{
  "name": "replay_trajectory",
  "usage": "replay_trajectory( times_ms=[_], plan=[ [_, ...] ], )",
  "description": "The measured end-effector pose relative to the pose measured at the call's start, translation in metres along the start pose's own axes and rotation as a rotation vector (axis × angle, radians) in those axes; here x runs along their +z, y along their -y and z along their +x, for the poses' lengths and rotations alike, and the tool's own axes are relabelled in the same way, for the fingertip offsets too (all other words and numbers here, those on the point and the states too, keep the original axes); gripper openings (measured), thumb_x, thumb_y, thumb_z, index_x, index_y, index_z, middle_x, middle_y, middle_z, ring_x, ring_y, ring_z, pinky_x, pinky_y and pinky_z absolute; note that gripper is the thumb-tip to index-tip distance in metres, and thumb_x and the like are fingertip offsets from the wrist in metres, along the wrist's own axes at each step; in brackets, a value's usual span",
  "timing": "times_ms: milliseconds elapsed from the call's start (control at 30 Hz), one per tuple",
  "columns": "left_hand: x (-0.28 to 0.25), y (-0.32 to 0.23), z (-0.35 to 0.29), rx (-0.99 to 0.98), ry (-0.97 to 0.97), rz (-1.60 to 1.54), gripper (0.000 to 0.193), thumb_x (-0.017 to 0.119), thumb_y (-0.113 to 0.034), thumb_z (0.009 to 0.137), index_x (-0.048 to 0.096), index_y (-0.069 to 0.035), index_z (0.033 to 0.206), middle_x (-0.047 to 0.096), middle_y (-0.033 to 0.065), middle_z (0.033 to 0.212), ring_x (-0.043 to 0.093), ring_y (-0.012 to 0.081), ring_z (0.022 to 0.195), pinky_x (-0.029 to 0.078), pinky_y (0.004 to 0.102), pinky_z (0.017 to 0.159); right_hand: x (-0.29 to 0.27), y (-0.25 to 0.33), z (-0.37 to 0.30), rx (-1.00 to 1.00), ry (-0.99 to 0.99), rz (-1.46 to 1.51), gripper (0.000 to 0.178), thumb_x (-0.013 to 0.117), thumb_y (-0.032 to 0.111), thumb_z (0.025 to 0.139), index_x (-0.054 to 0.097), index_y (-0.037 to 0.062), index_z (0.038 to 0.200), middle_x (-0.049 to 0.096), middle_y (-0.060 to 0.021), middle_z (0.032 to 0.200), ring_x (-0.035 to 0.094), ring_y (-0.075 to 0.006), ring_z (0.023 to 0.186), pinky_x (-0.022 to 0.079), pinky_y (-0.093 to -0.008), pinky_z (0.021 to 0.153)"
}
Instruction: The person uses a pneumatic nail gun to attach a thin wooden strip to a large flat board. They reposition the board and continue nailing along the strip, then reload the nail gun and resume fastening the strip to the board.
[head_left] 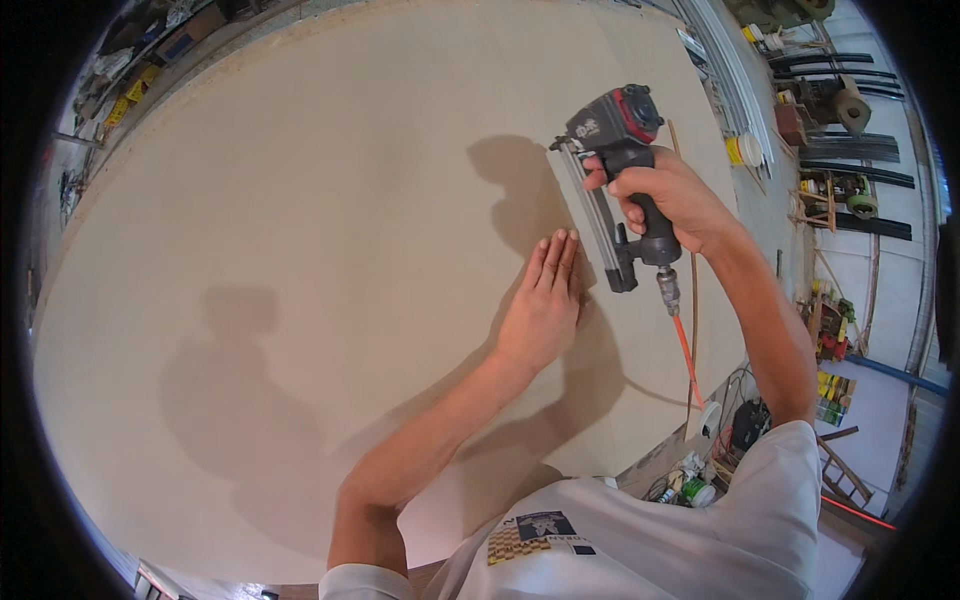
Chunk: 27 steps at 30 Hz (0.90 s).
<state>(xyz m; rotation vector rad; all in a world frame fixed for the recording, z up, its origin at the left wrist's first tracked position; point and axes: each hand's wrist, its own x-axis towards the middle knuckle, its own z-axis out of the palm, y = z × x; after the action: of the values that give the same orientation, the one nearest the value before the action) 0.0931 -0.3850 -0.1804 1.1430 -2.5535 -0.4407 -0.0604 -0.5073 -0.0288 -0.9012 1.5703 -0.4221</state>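
Observation:
My right hand (682, 197) is wrapped round the grip of a black and red pneumatic nail gun (608, 118). The gun's long silver magazine slants down toward me, and its nose points left over a wide pale wooden board (340, 160). An orange air hose (688, 358) runs from a metal coupling at the base of the handle. Just left of the magazine, my left hand (543, 312) lies palm down with its fingers stretched out, on or close to the board. Whether the nose touches the board I cannot tell; the gun's shadow falls beside it.
A thin wooden strip (694, 290) lies along the board's right side. Beyond that edge are long metal profiles (722, 75), a white and yellow bucket (744, 150) and tools along the wall. Cables and a green-and-white spool (697, 491) sit near my right side.

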Motion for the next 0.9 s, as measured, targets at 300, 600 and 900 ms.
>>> replay_trajectory(
  times_ms=[300, 600, 900],
  plan=[
    [0.014, -0.011, -0.014, 0.005, -0.062, -0.017, 0.062, 0.054, -0.033, 0.100, 0.050, 0.012, 0.143, 0.045, 0.0226, 0.156, 0.037, 0.0341, 0.150, 0.025, 0.0459, 0.127, 0.016, -0.024, 0.005, -0.008, -0.015, -0.042, 0.028, 0.062, 0.011, 0.085, 0.066, -0.0018, 0.110, 0.069, -0.0077, 0.095, 0.054, -0.0091, 0.058, 0.048, -0.0289, 0.052],
    [0.014, -0.008, -0.014, 0.003, -0.070, -0.050, 0.063, 0.058, -0.034, 0.098, 0.053, 0.012, 0.141, 0.047, 0.0218, 0.155, 0.034, 0.0340, 0.151, 0.024, 0.0457, 0.127, 0.024, -0.023, 0.004, 0.001, -0.030, -0.036, 0.028, 0.062, 0.011, 0.086, 0.066, -0.0014, 0.111, 0.070, -0.0089, 0.102, 0.054, -0.0091, 0.058, 0.047, -0.0290, 0.052],
    [0.014, -0.006, -0.015, 0.012, -0.082, -0.079, 0.061, 0.058, -0.032, 0.097, 0.054, 0.012, 0.140, 0.046, 0.0232, 0.155, 0.034, 0.0349, 0.151, 0.023, 0.0467, 0.128, 0.026, -0.021, 0.007, 0.031, -0.021, -0.077, 0.025, 0.063, 0.012, 0.087, 0.066, 0.0002, 0.108, 0.069, -0.0091, 0.103, 0.053, -0.0098, 0.057, 0.047, -0.0288, 0.053]
  ],
)
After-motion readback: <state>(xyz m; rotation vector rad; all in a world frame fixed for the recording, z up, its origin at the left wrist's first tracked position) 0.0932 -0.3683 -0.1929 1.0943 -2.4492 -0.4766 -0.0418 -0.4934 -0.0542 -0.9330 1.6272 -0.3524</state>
